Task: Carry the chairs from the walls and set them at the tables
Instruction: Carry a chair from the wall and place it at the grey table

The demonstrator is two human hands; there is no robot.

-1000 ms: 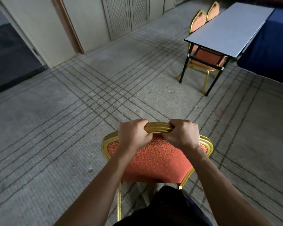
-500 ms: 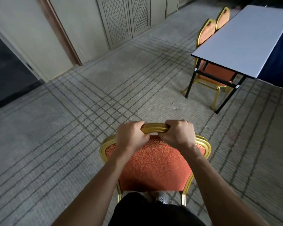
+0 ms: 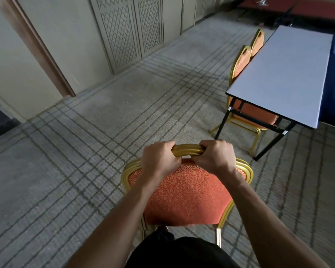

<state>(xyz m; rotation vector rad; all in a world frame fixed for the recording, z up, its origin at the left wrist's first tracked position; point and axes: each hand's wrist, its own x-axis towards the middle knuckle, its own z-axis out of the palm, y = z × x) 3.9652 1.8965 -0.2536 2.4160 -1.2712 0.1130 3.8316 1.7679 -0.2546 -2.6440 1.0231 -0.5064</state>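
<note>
The chair (image 3: 186,192) top rail is gripped by both closed hands' fingers (image 3: 211,149); the counter (image 3: 290,74) lies ahead-right, long axis receding.

Three chairs show: one chair (image 3: 186,192) with an orange patterned back and gold frame at the near middle of the carpet, and two matching chairs, the nearer (image 3: 241,61) and the farther (image 3: 258,41), along the left edge of the one white-topped bench (image 3: 286,74). Two hands are visible, the left hand (image 3: 159,159) and right hand (image 3: 215,157).
</note>
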